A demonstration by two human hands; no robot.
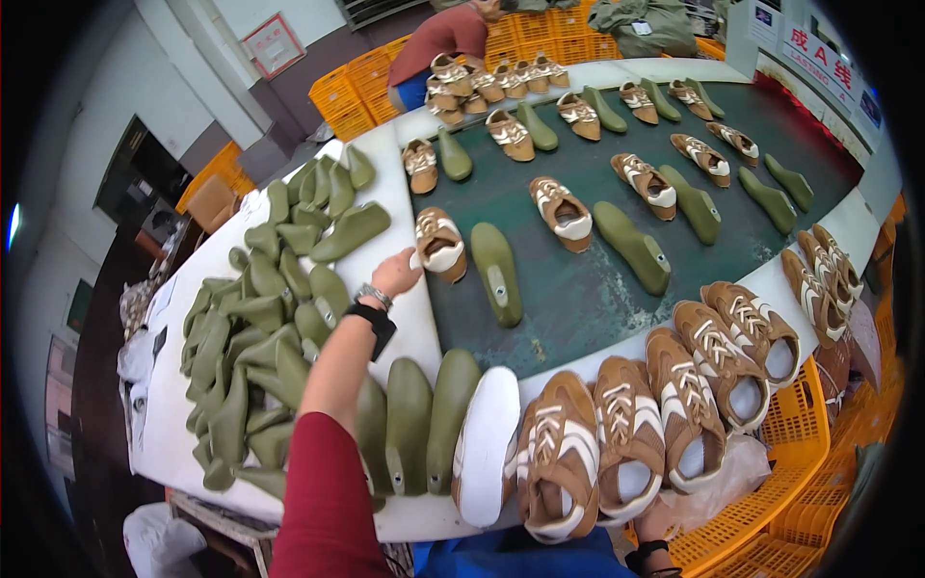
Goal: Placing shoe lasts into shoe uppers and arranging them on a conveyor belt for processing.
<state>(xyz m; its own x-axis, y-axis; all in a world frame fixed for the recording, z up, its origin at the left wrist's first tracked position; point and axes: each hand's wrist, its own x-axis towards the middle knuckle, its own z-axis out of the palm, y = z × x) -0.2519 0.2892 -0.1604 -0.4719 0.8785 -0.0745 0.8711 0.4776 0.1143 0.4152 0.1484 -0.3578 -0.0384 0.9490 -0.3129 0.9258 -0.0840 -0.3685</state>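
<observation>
My left hand (395, 275) reaches over the white table edge to a brown and white lace-up shoe (440, 247) on the green conveyor belt. Its fingers are closed together at the shoe's heel side. Just right of that shoe lies an olive-green shoe last (495, 275). Low in the view, my right hand (655, 523) is mostly hidden behind the near row of shoes; its fingers do not show. Close by stands a brown shoe (628, 443) with a white filling inside. A white shoe-shaped sole piece (488, 433) stands between the upright lasts (409, 424) and the shoes.
A large heap of green lasts (251, 356) covers the white tabletop at left. Shoes and lasts alternate along the belt (559, 332). Orange crates (795, 424) stand at lower right, others at the back. Across the belt a person in a red shirt (443, 43) bends near stacked shoes.
</observation>
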